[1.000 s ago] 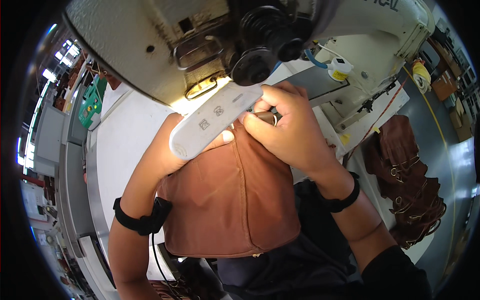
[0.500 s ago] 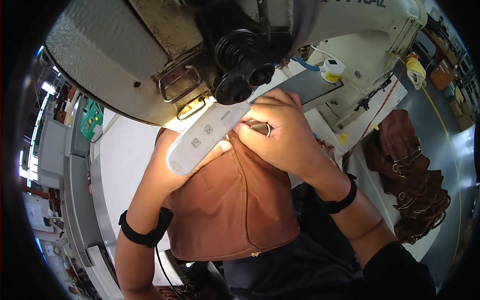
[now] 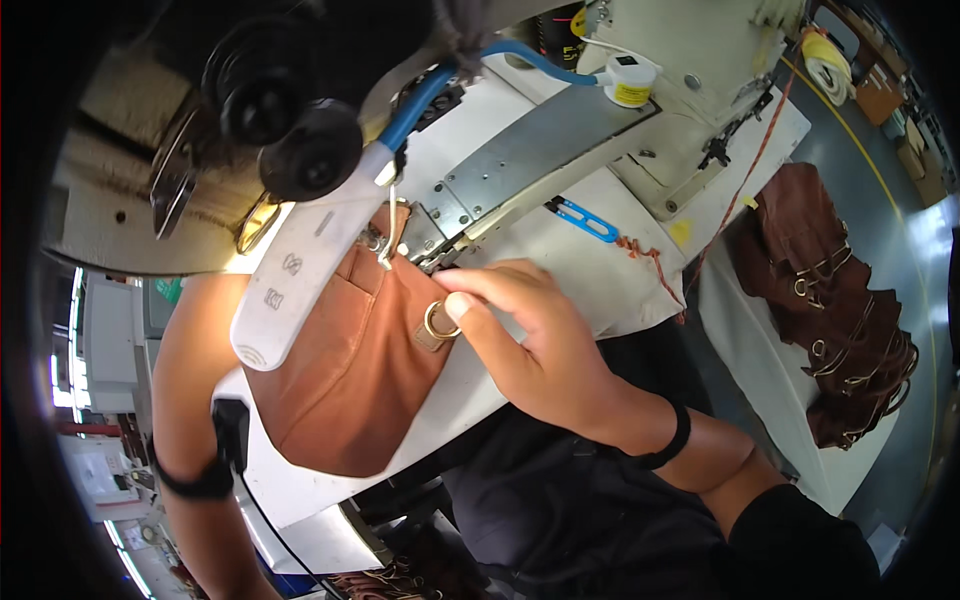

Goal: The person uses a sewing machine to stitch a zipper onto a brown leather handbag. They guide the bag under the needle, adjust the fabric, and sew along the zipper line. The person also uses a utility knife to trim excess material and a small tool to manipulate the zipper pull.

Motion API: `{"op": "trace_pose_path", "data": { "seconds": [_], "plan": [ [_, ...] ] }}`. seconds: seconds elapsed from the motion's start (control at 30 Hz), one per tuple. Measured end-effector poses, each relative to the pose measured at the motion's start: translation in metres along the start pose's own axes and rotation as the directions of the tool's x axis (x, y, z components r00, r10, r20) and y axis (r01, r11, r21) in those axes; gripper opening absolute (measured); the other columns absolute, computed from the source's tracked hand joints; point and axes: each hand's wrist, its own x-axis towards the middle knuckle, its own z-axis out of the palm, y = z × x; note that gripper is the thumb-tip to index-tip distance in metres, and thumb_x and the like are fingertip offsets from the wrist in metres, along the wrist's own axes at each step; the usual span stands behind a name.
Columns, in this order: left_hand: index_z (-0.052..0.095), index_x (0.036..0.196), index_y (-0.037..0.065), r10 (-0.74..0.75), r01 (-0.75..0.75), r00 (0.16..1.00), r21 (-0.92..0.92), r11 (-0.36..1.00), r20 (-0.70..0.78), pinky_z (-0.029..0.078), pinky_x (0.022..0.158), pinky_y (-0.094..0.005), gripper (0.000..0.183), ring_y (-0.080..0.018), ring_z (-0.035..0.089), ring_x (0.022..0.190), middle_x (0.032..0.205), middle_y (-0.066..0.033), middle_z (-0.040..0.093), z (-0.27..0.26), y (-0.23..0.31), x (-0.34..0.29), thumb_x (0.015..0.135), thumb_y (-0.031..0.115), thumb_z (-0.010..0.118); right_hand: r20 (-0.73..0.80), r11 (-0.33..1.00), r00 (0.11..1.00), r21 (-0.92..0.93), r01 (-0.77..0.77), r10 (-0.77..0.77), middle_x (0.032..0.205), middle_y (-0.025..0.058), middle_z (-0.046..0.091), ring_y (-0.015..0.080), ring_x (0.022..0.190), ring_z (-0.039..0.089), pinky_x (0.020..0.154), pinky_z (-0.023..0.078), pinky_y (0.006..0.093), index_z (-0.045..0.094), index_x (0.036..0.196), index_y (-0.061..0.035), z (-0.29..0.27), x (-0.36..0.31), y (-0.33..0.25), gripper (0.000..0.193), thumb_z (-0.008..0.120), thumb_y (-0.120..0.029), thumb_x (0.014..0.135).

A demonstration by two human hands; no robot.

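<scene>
A brown bag (image 3: 350, 370), which looks like leather, lies under the head of a sewing machine. Its upper edge is at the needle area, beside the presser foot (image 3: 382, 245). My right hand (image 3: 530, 335) pinches the bag's right edge between thumb and fingers, next to a gold D-ring (image 3: 438, 320) on a small tab. My left forearm (image 3: 200, 370) reaches up on the bag's left side. The left fingers are hidden behind the white lamp (image 3: 290, 280) and the machine head.
A blue thread snipper (image 3: 582, 218) lies on the machine bed, tied to a red cord. To the right, several brown bags with gold rings (image 3: 825, 330) are piled on a white surface. A blue tube runs from the lamp to a white round fitting (image 3: 630, 80).
The bag has moved up and left and turned, and its edge is now at the presser foot. My right hand has come down beside the D-ring; my left hand has gone out of sight.
</scene>
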Motion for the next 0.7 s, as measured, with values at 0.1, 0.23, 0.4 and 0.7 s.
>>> {"op": "trace_pose_path", "data": {
  "seconds": [0.1, 0.23, 0.4, 0.7],
  "plan": [
    [0.058, 0.141, -0.006, 0.368, -0.317, 0.915, 0.267, 0.91, -0.168, 0.051, 0.101, -0.0387, 0.061, -0.031, 0.065, 0.121, 0.133, -0.0233, 0.066, 0.031, 0.03, -0.052, 0.091, 0.022, 0.08, 0.188, 0.969, 0.975, 0.192, -0.153, 0.116, 0.097, 0.0117, 0.072, 0.0252, 0.092, 0.065, 0.089, 0.05, 0.0354, 0.07, 0.109, 0.0015, -0.001, 0.004, 0.003, 0.019, 0.062, -0.015, 0.104],
    [0.046, 0.153, -0.006, 0.39, -0.202, 0.886, 0.546, 0.813, -0.252, 0.029, 0.124, -0.0536, 0.078, -0.0377, 0.049, 0.146, 0.153, -0.0226, 0.054, 0.107, 0.043, -0.075, 0.089, 0.026, 0.078, 0.265, 0.965, 0.949, 0.155, -0.214, 0.168, 0.09, 0.0143, 0.07, 0.0237, 0.083, 0.065, 0.079, 0.052, 0.0331, 0.069, 0.108, 0.0019, -0.004, 0.005, -0.011, 0.02, 0.061, -0.016, 0.105],
    [0.047, 0.153, -0.004, 0.481, -0.137, 0.727, 0.583, 0.801, -0.49, 0.028, 0.124, -0.0534, 0.066, -0.0365, 0.046, 0.149, 0.157, -0.0218, 0.052, 0.161, -0.011, -0.038, 0.094, 0.014, 0.068, 0.27, 0.99, 0.956, 0.037, -0.133, 0.118, 0.082, 0.0169, 0.065, 0.027, 0.074, 0.06, 0.07, 0.048, 0.0373, 0.065, 0.099, 0.0025, -0.001, 0.002, -0.015, 0.022, 0.058, -0.017, 0.106],
    [0.06, 0.143, 0.0, 0.496, -0.196, 0.64, 0.499, 0.844, -0.587, 0.033, 0.12, -0.0493, 0.056, -0.0313, 0.059, 0.136, 0.145, -0.016, 0.064, 0.168, -0.01, -0.031, 0.088, 0.01, 0.072, 0.298, 0.965, 0.924, 0.03, -0.261, 0.241, 0.061, 0.0123, 0.059, 0.0202, 0.053, 0.053, 0.053, 0.042, 0.0374, 0.067, 0.081, 0.0011, -0.003, 0.026, -0.032, 0.044, 0.056, -0.03, 0.109]
  ]
}}
